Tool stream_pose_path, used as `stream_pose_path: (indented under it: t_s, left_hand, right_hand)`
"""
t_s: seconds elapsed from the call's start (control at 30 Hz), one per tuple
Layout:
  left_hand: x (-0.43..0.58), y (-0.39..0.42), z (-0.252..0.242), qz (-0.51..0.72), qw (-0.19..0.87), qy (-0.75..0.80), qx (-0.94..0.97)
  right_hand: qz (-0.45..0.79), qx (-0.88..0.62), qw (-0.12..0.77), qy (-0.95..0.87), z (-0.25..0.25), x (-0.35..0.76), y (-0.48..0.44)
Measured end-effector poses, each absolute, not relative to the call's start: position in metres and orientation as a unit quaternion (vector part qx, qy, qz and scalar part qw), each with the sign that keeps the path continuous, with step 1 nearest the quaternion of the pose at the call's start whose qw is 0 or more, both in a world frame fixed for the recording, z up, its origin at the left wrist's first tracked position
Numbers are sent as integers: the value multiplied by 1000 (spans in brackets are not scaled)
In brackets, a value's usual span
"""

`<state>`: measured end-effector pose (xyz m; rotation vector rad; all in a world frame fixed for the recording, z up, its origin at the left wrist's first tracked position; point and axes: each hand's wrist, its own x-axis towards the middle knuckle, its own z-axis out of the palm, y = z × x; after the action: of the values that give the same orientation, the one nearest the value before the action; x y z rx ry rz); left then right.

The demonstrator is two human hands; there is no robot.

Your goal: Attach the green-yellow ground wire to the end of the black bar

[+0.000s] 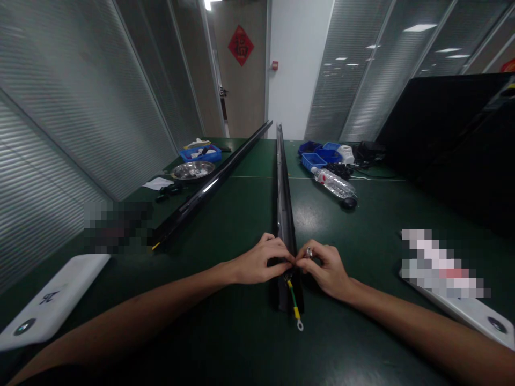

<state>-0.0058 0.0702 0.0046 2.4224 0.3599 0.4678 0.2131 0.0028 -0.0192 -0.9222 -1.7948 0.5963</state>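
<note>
A long black channel-shaped bar [284, 198] runs away from me along the table. Over its near end, my left hand [263, 260] has thumb and forefinger closed in a pinch. From the right, my right hand [325, 268] meets it, also pinched, with a ring on one finger. The fingertips of both hands touch or nearly touch; whatever sits between them is too small to make out. Just below them, a short green-and-yellow wire [293, 297] with a ring terminal [300, 325] hangs out over the bar's end.
A second black bar [213, 185] lies slantwise to the left, near a steel bowl [193, 170] and a blue basket [200, 154]. On the right are blue bins [322, 157], a plastic bottle [335, 183] and a dark monitor [446, 134]. White panels [56, 300] flank both arms on the green table [241, 214].
</note>
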Motion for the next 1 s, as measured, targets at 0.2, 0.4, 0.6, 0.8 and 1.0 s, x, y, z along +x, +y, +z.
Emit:
stream_pose_path:
  t_s: [0.2,0.4,0.6,0.8,1.0]
  left_hand:
    - [-5,70,5,177,323,141,919]
    - [-6,71,5,170,327,146,918]
    - [-6,72,4,170,330,141,918]
    - [-6,72,3,171,327,145,918]
    - [-5,72,3,172,324,143,919]
  right_hand:
    - [248,-372,508,-736,-21,214,3]
    - [233,-364,521,-736,-20,213,3]
    - [216,-356,517,-748,-18,212,1]
    - [207,-344,508,-762,-14,211,0]
    - [179,-352,503,-769,-13,212,0]
